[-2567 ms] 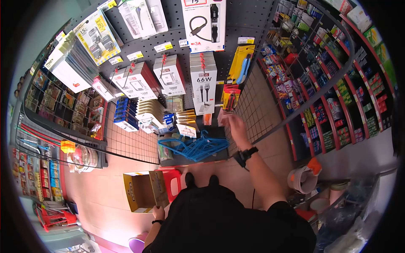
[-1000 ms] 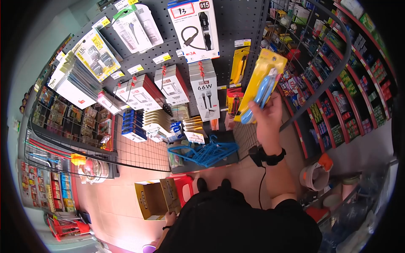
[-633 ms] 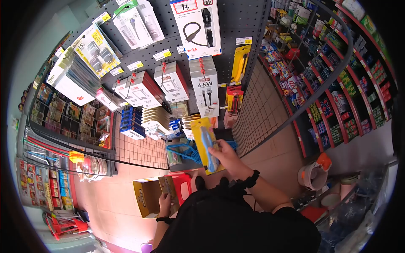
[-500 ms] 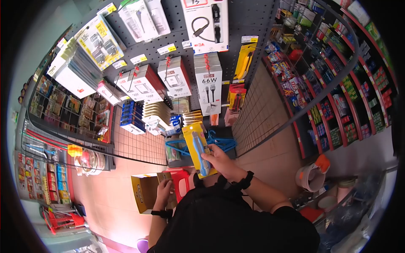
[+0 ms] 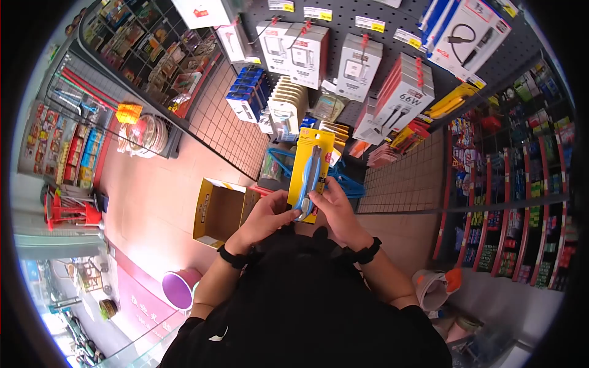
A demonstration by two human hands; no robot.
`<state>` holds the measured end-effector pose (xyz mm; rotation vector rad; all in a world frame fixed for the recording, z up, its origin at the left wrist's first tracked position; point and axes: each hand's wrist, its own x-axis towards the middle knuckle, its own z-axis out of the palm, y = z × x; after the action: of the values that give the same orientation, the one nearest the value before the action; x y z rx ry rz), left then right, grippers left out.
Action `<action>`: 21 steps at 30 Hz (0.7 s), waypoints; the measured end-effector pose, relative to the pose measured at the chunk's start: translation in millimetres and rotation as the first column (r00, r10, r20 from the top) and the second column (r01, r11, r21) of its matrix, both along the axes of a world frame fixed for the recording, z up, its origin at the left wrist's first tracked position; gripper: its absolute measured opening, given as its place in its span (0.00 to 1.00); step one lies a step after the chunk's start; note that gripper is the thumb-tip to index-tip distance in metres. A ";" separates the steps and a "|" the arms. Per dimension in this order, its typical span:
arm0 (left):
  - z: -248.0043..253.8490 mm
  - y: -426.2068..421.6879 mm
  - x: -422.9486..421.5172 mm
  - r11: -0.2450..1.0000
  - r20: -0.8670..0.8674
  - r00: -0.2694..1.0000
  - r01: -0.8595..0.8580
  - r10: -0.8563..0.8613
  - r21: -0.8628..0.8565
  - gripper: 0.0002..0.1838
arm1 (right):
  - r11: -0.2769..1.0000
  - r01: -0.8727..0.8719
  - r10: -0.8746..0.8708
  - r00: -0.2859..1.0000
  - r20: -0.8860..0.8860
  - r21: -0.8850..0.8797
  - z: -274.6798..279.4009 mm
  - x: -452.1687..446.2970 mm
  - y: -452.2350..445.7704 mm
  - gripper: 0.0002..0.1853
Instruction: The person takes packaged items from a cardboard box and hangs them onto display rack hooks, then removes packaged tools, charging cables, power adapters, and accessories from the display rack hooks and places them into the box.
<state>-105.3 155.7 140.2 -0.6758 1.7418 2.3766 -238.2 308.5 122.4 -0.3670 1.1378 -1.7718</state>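
Observation:
Both hands grip a blue utility knife on a yellow card [image 5: 305,161], held upright in front of my chest. My left hand [image 5: 267,216] pinches the card's lower left edge, its thumb lying over the bottom of the knife. On the lower right, my right hand [image 5: 337,210] holds the card with the thumb on its front. Below and left of my left hand, an open yellow cardboard box [image 5: 219,211] shows its brown inside. Several cream-coloured packs [image 5: 288,101] hang just beyond the card.
A dark pegboard [image 5: 392,34] carries hanging boxes, including white charger boxes [image 5: 305,54] and a 66W cable box [image 5: 402,98]. Blue hangers [image 5: 346,184] lie behind my right hand. Wire mesh panels [image 5: 230,122] flank the display. A purple bucket [image 5: 179,289] stands at lower left.
My left hand has left the cardboard box and now holds the carded knife together with my right hand. The view has turned, so the display appears farther right and higher.

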 end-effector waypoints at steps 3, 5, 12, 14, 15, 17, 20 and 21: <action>4.1 -5.4 4.9 0.998 -0.117 0.991 -0.053 0.056 0.033 0.17 | 0.999 -0.038 0.038 0.999 0.017 -0.005 0.9 5.1 -11.9 0.16; 3.8 -10.4 8.1 0.991 -0.137 0.985 -0.092 0.104 0.092 0.18 | 0.998 -0.070 0.070 0.997 0.021 -0.002 0.8 7.5 -21.0 0.16; -14.2 -38.0 26.9 0.982 -0.162 0.969 -0.184 0.188 0.039 0.18 | 0.990 -0.137 0.139 0.988 -0.070 0.035 2.5 19.7 -56.2 0.18; -25.3 -48.6 34.6 0.979 -0.140 0.969 -0.199 0.202 0.032 0.18 | 0.982 -0.183 0.186 0.978 -0.094 0.042 -4.5 20.8 -66.2 0.19; -26.7 -54.2 38.7 0.977 -0.134 0.968 -0.211 0.213 0.030 0.17 | 0.969 -0.219 0.240 0.942 -0.236 0.113 -10.5 19.3 -68.3 0.20; -39.3 -68.2 51.2 0.959 -0.089 0.955 -0.280 0.283 0.045 0.17 | 0.937 -0.227 0.335 0.801 -0.497 0.265 -4.8 19.6 -76.9 0.22; -61.6 -91.1 76.3 0.919 -0.022 0.922 -0.383 0.387 0.097 0.18 | 0.901 -0.201 0.426 0.576 -0.698 0.385 -15.7 14.3 -81.2 0.21; -79.4 -96.5 89.5 0.881 0.045 0.889 -0.457 0.455 0.120 0.18 | 0.904 -0.168 0.413 0.585 -0.698 0.394 -19.8 14.4 -82.4 0.21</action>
<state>-15.8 59.3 60.8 -1.1964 1.5360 2.7368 -223.8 226.1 102.6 -1.1516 1.7841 -1.0987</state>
